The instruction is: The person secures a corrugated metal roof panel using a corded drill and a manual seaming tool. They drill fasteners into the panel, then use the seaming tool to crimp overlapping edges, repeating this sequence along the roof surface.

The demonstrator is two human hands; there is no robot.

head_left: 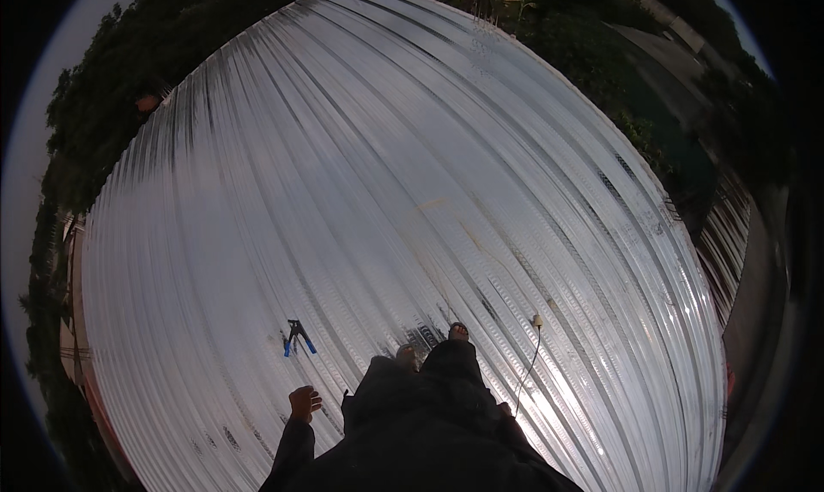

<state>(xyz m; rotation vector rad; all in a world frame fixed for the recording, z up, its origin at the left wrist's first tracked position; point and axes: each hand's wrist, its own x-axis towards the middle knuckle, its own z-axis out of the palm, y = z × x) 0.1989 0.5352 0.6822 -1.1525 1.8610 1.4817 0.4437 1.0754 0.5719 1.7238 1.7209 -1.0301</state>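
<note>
My left hand (305,402) hangs beside my dark-clothed body, its fingers apart and loosely curled with nothing visible in them. A black tool with two blue handles (298,336) lies on the ribbed metal roof (215,235) above that hand. My right hand (505,409) shows only slightly past my clothing; its fingers are hidden. A thin dark cord (528,368) runs from near it up to a small cream-coloured fitting (538,321) on the metal. My feet (457,331) stand on the ribs.
The roof's curved-looking edge (618,132) has trees (103,123) beyond it. At the right, lower corrugated sheeting (725,243) and a grey structure show past the edge. A small reddish shape (148,103) sits beyond the upper-left edge.
</note>
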